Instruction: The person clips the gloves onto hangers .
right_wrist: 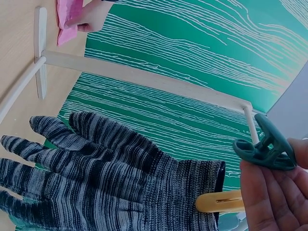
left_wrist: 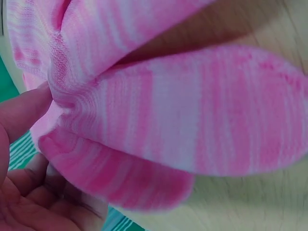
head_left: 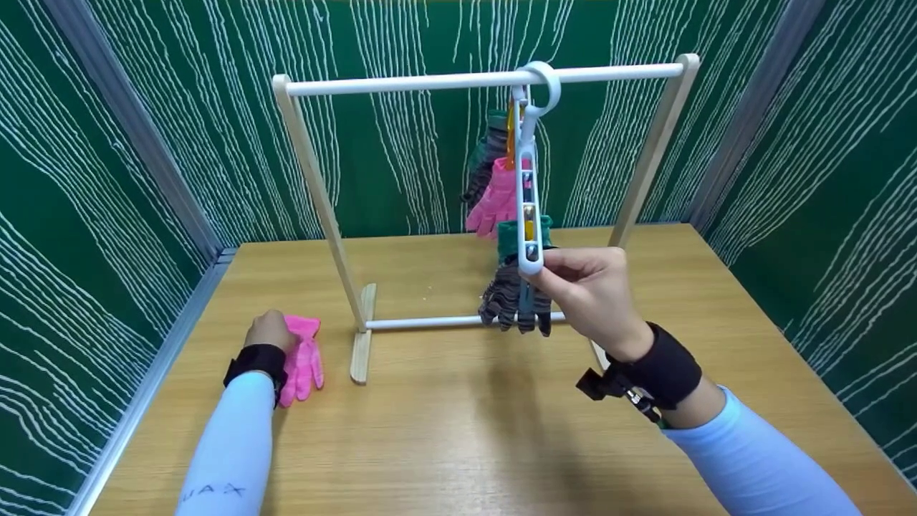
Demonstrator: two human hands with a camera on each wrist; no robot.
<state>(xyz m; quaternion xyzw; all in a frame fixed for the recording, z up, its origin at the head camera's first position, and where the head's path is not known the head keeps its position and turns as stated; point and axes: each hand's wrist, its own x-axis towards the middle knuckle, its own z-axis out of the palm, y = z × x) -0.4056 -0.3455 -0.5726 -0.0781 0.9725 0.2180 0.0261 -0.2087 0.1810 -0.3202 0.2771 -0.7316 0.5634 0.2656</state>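
Note:
At the left of the table my left hand (head_left: 271, 331) pinches a pink knitted glove (head_left: 306, 362) near its cuff. The left wrist view shows the thumb pressed into the striped pink knit (left_wrist: 168, 115), other fingers curled below. My right hand (head_left: 591, 290) is raised at the near end of a light blue hanger (head_left: 526, 193). In the right wrist view its thumb and fingers grip a dark green clothespin (right_wrist: 267, 147). Beside that hand a black-and-grey striped glove (right_wrist: 110, 168) hangs from a yellow clothespin (right_wrist: 219, 202).
A wooden rack (head_left: 311, 179) with a white top bar (head_left: 401, 82) stands on the table (head_left: 430, 430). The hanger's ring hooks over the bar. Farther back hang another pink glove (head_left: 498, 197) and a dark striped glove (head_left: 491, 154). Green patterned walls (head_left: 93, 236) surround the table.

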